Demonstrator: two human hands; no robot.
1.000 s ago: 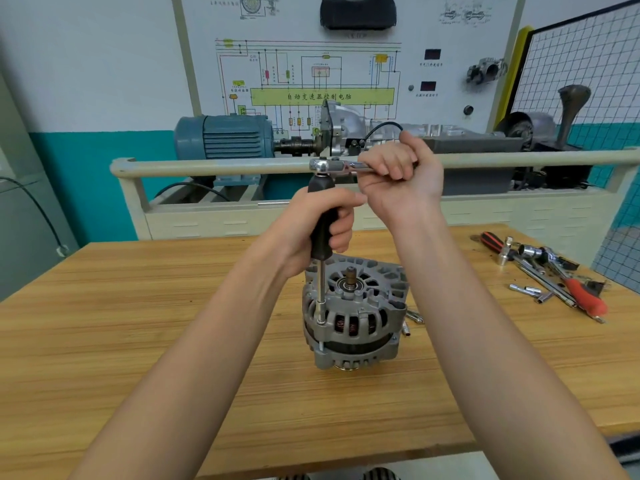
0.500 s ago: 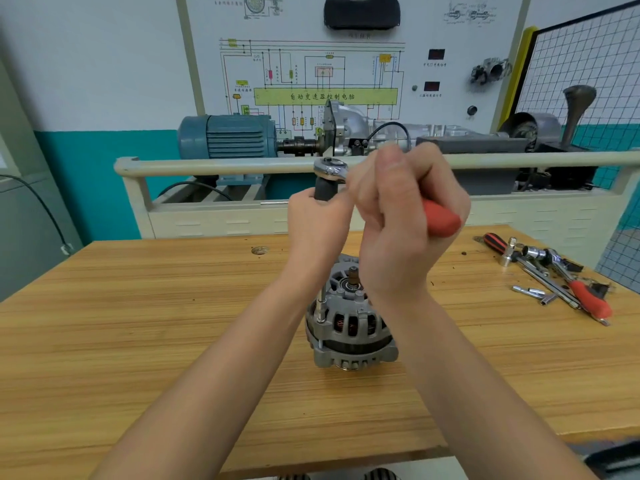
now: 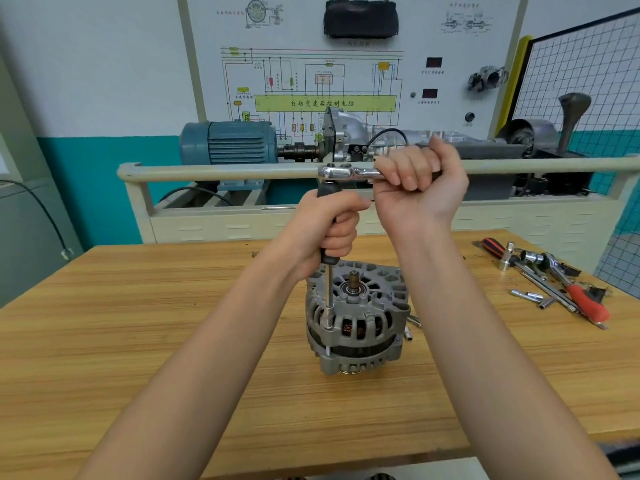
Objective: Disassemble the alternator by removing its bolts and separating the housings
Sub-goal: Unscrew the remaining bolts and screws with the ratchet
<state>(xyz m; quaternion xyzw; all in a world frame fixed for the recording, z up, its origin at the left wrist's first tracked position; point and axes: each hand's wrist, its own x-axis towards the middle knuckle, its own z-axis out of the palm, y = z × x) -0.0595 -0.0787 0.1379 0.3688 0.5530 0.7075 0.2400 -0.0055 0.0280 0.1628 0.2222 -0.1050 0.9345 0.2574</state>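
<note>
The wooden bench [image 3: 138, 341] is seen spread beneath both forearms, and the alternator [image 3: 356, 323] is stood on it shaft-up, just below the left hand [image 3: 325, 230] and below and to the inside of the right hand [image 3: 419, 188]. A bolt-removal step is judged to be in hand: the black grip of the extension bar [image 3: 329, 296] is clasped by the curled left fingers, its socket seated on a bolt at the near edge of the upper housing, while the ratchet handle [image 3: 349, 173] above the left hand is clenched in the right fist. A further swing of the handle, with the bar kept plumb, is probably called for next. Spare sockets and tools [image 3: 554, 282] are left well out beyond the right wrist. Compared with half a second ago, the handle has been swung from pointing toward the camera to lying out sideways, and the red grip is no longer visible.
</note>
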